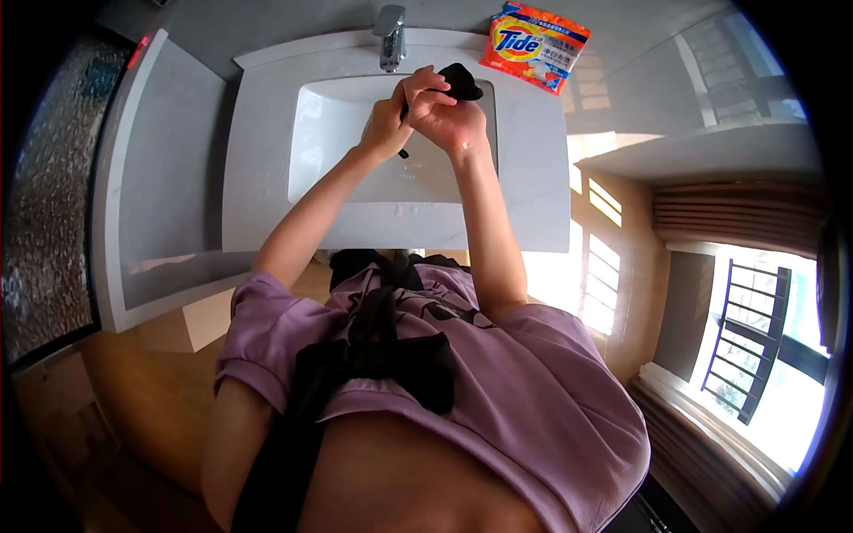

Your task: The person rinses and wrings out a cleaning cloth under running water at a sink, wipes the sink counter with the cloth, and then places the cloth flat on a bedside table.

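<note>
Over the sink, my right hand is closed on a small piece of black cloth, which bunches out above its fingers. My left hand is pressed against it from the left, also closed, and dark fabric shows between the two hands. A short black end hangs below them, above the basin. The exact kind of cloth cannot be made out. My right wrist looks wet. Just behind my hands stands the chrome faucet.
An orange Tide detergent bag lies at the back right of the white countertop. Water drops dot the front rim. A white-framed panel stands at the left, and a barred window is at the right.
</note>
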The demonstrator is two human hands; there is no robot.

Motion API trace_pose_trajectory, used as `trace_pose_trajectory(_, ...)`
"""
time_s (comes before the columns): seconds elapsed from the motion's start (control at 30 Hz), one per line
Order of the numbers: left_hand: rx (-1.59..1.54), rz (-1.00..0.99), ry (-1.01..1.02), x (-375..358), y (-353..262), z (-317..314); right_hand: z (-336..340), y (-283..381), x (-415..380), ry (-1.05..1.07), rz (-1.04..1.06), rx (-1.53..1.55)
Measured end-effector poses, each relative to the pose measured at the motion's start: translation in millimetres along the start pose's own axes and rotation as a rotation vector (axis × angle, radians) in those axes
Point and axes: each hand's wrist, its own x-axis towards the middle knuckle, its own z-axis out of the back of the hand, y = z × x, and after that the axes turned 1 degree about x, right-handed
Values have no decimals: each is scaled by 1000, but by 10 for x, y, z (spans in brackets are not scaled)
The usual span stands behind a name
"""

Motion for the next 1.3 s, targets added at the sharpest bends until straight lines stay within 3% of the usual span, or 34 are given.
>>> trace_pose_trajectory(0.07, 41, 88, -48, -15, -172, 29, 113, 3, -62, 91, 18, -347)
trace_pose_trajectory(0.1, 39, 85, -48, -23, -172, 32, 194, 81, -81, 94, 20, -349)
trace_pose_trajectory(0.17, -206, 354, -81, -24, -225, 74, 351, 292, -133, 218, 267, -1169)
trace_pose_trajectory(0.2, -311, 473, -93, -27, -304, 97, 334, 459, -220, 161, 293, -1497)
trace_pose_trajectory(0.23, -311, 470, -94, -24, -407, 155, 376, 469, -189, 163, 294, -1498)
trace_pose_trajectory(0.27, -473, 583, -70, -15, -494, 208, 413, 458, -147, 155, 1009, -2110)
trace_pose_trajectory(0.3, -638, 697, -40, -10, -582, 244, 450, 466, -135, 105, 1851, -2589)
trace_pose_trajectory(0.33, -707, 752, -45, 8, -678, 254, 400, 595, -104, 205, 2001, -2778)
trace_pose_trajectory(0.37, -708, 751, -42, 27, -728, 286, 354, 702, -69, 202, 2005, -2776)
trace_pose_trajectory(0.43, -1049, 922, 120, 54, -781, 359, 266, 878, 28, 489, 2129, -3223)
trace_pose_trajectory(0.47, -1218, 1054, 173, 64, -780, 382, 181, 890, 95, 635, 2171, -3176)
trace_pose_trajectory(0.5, -1217, 1052, 172, 87, -788, 397, 76, 908, 151, 640, 2174, -3173)
trace_pose_trajectory(0.57, -1508, 1118, 445, 118, -807, 452, -196, 761, 195, 1434, 2293, -2945)
trace_pose_trajectory(0.6, -1506, 1117, 435, 128, -817, 491, -346, 652, 185, 1675, 2341, -3033)
trace_pose_trajectory(0.63, -1569, 1132, 474, 127, -835, 527, -460, 543, 120, 1836, 2028, -3238)
trace_pose_trajectory(0.7, -1694, 1157, 562, 156, -868, 591, -642, 571, 163, 1944, 1528, -3339)
trace_pose_trajectory(0.73, -1666, 1127, 643, 191, -878, 626, -671, 495, 88, 1842, 1383, -3304)
trace_pose_trajectory(0.77, -1669, 1118, 638, 221, -890, 673, -672, 459, 79, 1860, 1374, -3302)
trace_pose_trajectory(0.87, -1428, 1322, 580, 316, -953, 808, -593, 456, 49, 1312, 1199, -3371)
trace_pose_trajectory(0.9, -1251, 1318, 612, 389, -975, 879, -551, 502, 64, 1303, 1199, -3377)
trace_pose_trajectory(0.97, -780, 1151, 794, 498, -860, 908, -459, 554, 115, 693, 1078, -3846)
trace_pose_trajectory(1.0, -423, 1022, 860, 556, -763, 904, -381, 546, 143, 472, 1068, -3852)
trace_pose_trajectory(1.03, -427, 1022, 861, 622, -703, 877, -324, 539, 184, 469, 1061, -3855)
trace_pose_trajectory(1.1, 485, 464, 993, 735, -593, 801, -182, 558, 270, -95, 770, -3804)
trace_pose_trajectory(1.13, 480, 467, 993, 773, -472, 801, -71, 612, 348, -210, 786, -3635)
trace_pose_trajectory(1.2, 874, -206, 924, 827, -230, 826, 245, 705, 472, -536, 580, -3178)
trace_pose_trajectory(1.23, 877, -210, 921, 896, -207, 824, 416, 709, 471, -432, 504, -2843)
trace_pose_trajectory(1.27, 976, -486, 1044, 983, -196, 828, 365, 346, 339, -717, 257, -2445)
trace_pose_trajectory(1.3, 1060, -767, 1161, 1041, -181, 817, 596, 380, 371, -435, 288, -2059)
